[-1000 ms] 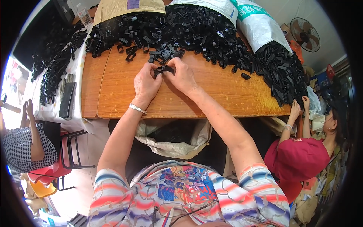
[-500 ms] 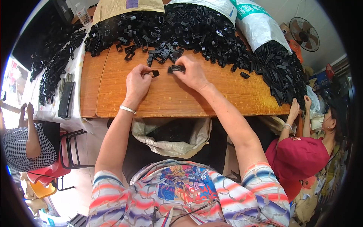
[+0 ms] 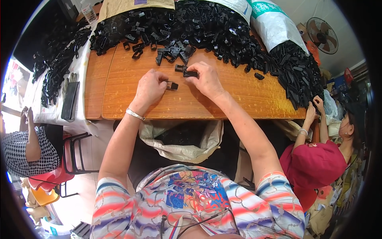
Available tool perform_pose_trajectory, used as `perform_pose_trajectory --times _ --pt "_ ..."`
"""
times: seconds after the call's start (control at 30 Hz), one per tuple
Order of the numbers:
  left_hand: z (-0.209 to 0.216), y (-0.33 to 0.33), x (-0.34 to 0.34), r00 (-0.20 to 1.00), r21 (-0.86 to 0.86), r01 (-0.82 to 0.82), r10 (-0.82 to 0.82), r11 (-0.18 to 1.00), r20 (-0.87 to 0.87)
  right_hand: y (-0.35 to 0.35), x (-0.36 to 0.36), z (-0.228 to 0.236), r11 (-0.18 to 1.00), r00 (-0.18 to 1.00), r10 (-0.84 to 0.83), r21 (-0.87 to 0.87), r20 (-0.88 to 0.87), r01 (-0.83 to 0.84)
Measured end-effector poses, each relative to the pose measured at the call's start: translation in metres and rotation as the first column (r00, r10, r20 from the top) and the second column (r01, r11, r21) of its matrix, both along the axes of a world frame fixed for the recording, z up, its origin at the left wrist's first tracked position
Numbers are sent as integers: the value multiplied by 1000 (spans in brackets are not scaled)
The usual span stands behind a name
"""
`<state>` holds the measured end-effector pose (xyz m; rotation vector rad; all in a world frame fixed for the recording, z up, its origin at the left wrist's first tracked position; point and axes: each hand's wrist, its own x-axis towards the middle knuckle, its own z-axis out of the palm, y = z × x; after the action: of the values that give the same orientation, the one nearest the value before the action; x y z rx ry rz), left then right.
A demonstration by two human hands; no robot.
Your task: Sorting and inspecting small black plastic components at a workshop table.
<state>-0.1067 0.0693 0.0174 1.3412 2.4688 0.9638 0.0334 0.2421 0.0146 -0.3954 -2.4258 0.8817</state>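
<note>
My left hand [image 3: 152, 88] pinches a small black plastic frame [image 3: 172, 85] between thumb and fingers, just above the wooden table [image 3: 135, 104]. Across from it, my right hand [image 3: 205, 79] is closed on a black plastic clip [image 3: 190, 74]. Another black plastic piece [image 3: 180, 68] lies against or just beyond that clip; whether my fingers hold it too is unclear. Beyond both hands, a small cluster of black parts [image 3: 175, 51] sits at the front of a large heap of similar parts [image 3: 215, 28].
An open woven sack [image 3: 181, 153] is at my lap below the table edge. Paper [image 3: 159, 4] and white sacks [image 3: 278, 34] spill parts at the back. A long dark case [image 3: 69, 100] lies left. Co-workers sit at both sides; a red sleeve [image 3: 314, 163] shows right.
My left hand has moved slightly right and nearer me, and its black frame now points right. My right hand has shifted a little right, and the pieces by its fingertips have separated.
</note>
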Motion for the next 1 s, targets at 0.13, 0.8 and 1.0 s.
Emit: perform_pose_trajectory --times 0.13,0.8,1.0 --pt "-1 -1 -2 987 71 -6 -5 997 158 -5 9 1 998 996 2 59 87 -7" --pt "0 -11 7 982 70 60 -71 996 174 -47 -4 3 996 997 73 57 16 -74" --pt "3 -13 4 941 137 100 -139 986 310 -48 -6 6 991 996 53 118 69 -61"
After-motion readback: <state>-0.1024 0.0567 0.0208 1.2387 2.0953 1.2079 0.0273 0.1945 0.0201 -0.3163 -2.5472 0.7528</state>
